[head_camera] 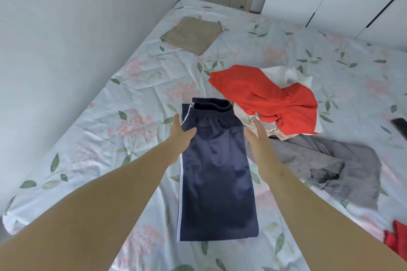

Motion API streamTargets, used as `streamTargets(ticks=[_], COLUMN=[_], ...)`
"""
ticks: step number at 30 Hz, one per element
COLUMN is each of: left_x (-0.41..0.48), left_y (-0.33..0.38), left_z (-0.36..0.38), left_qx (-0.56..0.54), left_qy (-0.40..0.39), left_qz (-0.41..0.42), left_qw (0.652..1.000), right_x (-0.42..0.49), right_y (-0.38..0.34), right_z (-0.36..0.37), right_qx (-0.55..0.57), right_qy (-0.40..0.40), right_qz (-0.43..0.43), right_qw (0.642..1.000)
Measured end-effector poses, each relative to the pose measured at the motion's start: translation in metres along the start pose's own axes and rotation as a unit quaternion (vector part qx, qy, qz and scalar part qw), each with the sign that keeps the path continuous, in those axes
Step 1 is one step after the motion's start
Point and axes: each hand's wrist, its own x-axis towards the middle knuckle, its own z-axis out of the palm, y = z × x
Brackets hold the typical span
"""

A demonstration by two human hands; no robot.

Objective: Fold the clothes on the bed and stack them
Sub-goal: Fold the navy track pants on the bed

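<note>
Floral sheeting covers the bed [88,138], creased and pushed up against a pale wall. Nearest me lies the hem of the navy bottoms [217,182], folded lengthwise into one long strip with a white stripe down its left edge, flat on the sheet and running away towards the elastic waistband. Up by that waistband the left hand [181,131] pinches the striped edge, a corner of cloth lifted over its fingers. Across the strip from that grip, the right hand [257,136] is flat and released, fingers straight, just beside the other edge; whether it touches the fabric I cannot tell.

This cloth looks light, slick and floppy, so I'd judge it will slide and sag unless both waistband corners are taken, the gathered elastic giving the firmest hold.

To the right of the grip lie a grey garment [330,160] and, a little beyond it, a red top [264,97] heaped on something white [286,75], all unfolded. Well beyond the grip, a tan piece [193,34] lies folded square, the likely start of the stack
</note>
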Motion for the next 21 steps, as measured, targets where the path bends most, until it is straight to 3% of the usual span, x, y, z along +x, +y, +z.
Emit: streamTargets(ticks=[3,7,11,14,17,21], left_x=[0.013,0.019,0.016,0.008,0.000,-0.015], left_y=[-0.035,-0.093,-0.146,-0.190,-0.234,-0.268], left_z=[0.010,0.020,0.031,0.041,0.048,0.053], left_qx=[0.104,0.218,0.366,0.517,0.623,0.682], left_qy=[0.009,-0.032,-0.076,-0.081,-0.092,-0.140], left_qz=[0.017,-0.040,-0.014,0.045,0.044,0.049], left_qw=[0.994,0.975,0.927,0.851,0.775,0.717], right_x=[-0.001,-0.008,-0.009,-0.010,-0.012,-0.023], right_y=[0.038,0.093,0.144,0.184,0.224,0.269], right_z=[-0.001,-0.007,-0.006,-0.003,-0.004,-0.017], right_qx=[-0.035,-0.095,-0.233,-0.401,-0.532,-0.624], right_qy=[-0.033,-0.058,-0.119,-0.157,-0.178,-0.242], right_qz=[0.051,0.111,0.116,0.085,0.036,-0.024], right_qw=[0.998,0.988,0.958,0.898,0.827,0.743])
